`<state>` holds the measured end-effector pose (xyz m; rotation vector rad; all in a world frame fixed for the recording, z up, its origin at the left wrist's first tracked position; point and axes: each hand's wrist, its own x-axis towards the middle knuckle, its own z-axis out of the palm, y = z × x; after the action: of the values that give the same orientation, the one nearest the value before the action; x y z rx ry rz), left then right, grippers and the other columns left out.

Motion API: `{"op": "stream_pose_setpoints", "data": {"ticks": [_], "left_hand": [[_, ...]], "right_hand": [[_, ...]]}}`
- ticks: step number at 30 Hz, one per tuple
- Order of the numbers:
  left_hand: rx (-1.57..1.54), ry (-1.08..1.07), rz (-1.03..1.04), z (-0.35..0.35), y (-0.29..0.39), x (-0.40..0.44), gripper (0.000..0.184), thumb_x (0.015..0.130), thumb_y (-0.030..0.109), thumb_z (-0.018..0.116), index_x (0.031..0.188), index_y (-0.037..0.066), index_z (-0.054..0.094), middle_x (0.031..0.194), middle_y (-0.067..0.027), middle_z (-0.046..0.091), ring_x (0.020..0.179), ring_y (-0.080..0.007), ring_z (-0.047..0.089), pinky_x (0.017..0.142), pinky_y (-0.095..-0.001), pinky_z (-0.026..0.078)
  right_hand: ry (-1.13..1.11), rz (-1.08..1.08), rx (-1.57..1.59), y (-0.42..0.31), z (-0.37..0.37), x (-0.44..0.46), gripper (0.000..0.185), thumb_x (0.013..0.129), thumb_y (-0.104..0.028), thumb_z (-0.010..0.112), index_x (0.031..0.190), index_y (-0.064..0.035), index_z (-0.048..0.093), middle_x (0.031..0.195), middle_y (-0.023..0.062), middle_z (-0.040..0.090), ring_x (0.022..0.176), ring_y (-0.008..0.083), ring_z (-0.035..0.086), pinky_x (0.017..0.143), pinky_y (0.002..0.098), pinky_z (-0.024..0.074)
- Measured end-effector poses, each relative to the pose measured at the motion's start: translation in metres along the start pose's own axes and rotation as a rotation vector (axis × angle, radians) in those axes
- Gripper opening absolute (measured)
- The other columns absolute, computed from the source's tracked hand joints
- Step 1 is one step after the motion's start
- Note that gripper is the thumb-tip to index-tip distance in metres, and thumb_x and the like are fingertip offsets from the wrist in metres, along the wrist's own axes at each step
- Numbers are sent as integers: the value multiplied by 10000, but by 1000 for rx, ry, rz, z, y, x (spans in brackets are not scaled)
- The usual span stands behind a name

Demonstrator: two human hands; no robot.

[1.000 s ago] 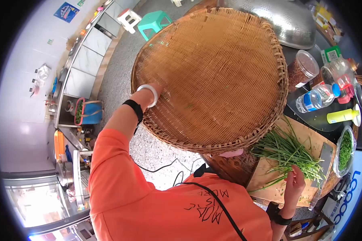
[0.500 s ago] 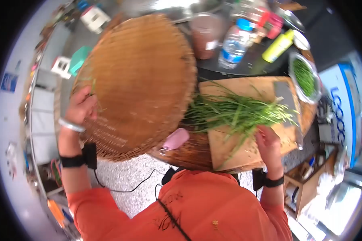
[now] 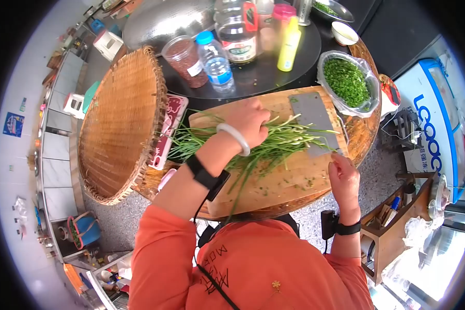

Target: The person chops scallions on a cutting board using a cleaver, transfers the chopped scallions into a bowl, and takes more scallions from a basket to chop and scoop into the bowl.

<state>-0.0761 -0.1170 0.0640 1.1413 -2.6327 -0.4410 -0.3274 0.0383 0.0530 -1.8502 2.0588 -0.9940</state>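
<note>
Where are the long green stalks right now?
In the head view, the long green stalks lie across the wooden cutting board, under the left hand, their right ends overlapping the grey blade.

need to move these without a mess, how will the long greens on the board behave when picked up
The long greens will probably flop at their thin ends, since several bend across the cutting board. They look slender, so likely light for their length. With no tie visible around them, some may slip out.
</note>
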Motion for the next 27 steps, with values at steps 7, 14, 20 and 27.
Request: {"op": "stream_pose_setpoints", "data": {"ticks": [7,14,20,27], "left_hand": [[234,-114,-162,66,43,2,1047,523,506,761,1328,40,280,1222,-152,422,1170,-310,373,917,-488,311],[400,92,-282,82,58,-20,584,685,346,700,1145,93,444,966,-68,512,972,-236,486,744,-387,393],[360,34,-372,88,57,-18,663,677,410,688,1184,68,431,1043,-87,508,1024,-246,467,799,-416,372],[121,-299,-378,43,55,0,1022,553,595,688,1316,35,305,1193,-132,441,1112,-279,417,897,-493,325]], "right_hand": [[-150,21,-318,69,-16,25,292,759,-258,555,996,-87,563,871,159,565,887,362,553,748,442,461],[-453,38,-282,74,5,55,280,673,-188,595,902,-45,521,776,167,570,754,352,583,649,432,463],[-252,-84,-281,38,-43,60,309,675,-78,533,981,-43,508,780,202,579,687,400,571,600,470,465],[-91,-69,-73,-2,-81,42,136,763,-27,506,889,19,484,633,207,542,564,394,550,478,437,419]]}}
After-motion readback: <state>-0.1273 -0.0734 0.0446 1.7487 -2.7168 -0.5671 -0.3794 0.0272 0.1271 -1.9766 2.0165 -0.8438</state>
